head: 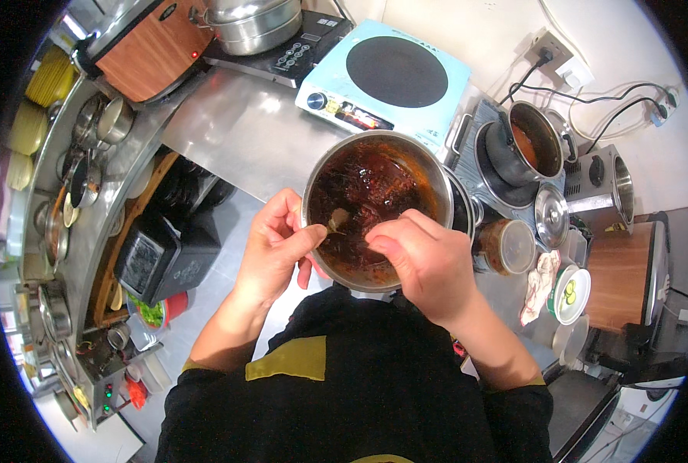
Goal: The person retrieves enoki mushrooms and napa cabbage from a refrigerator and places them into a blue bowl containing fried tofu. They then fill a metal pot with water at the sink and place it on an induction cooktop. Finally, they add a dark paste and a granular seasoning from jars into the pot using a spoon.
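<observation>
A steel pot (pixel 445 202) holds dark red-brown, oily sauce (pixel 373 185) with a glossy lump in the middle. At its left rim is my left hand (pixel 280 243), thumb over the edge and fingers outside, gripping the rim. A small brownish piece (pixel 338 220) lies just inside the pot by that thumb; what it is cannot be made out. Over the pot's near right side hangs my right hand (pixel 430 260), thumb and fingertips pinched together above the sauce. Whether something small is between those fingertips is hidden.
Behind the pot sits a light-blue electric hotplate (pixel 396 72) on the steel counter (pixel 234 127). To the right are a saucepan (pixel 523 142) of reddish sauce, a lidded jar (pixel 506 246) and a bowl of green slices (pixel 571 295). A black bin (pixel 158 254) stands at left.
</observation>
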Tool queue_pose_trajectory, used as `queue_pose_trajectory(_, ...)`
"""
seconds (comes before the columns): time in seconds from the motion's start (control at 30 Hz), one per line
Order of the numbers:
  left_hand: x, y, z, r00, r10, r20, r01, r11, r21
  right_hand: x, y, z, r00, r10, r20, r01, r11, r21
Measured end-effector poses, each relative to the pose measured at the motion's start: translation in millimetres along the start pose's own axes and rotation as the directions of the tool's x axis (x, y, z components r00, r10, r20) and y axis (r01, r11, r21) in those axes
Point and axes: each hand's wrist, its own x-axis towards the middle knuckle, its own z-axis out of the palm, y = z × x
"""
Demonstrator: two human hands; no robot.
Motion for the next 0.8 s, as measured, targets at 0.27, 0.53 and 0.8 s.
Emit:
queue_pose_trajectory(0.27,2,-2,-3,0.997,0.062,-0.035,-0.063,0.997,-0.040,-19,16,-26,0.771,0.635,0.034,-0.576,0.675,0.461)
queue_pose_trajectory(0.53,9,1,-15,0.962,0.168,-0.214,-0.173,0.985,-0.005,-23,32,-49,0.666,0.725,-0.173,-0.395,0.540,0.743)
queue_pose_trajectory(0.8,0,16,-62,0.878,0.358,-0.319,-0.320,0.932,0.167,-75,73,-22,0.786,0.349,-0.511,-0.311,0.937,0.161)
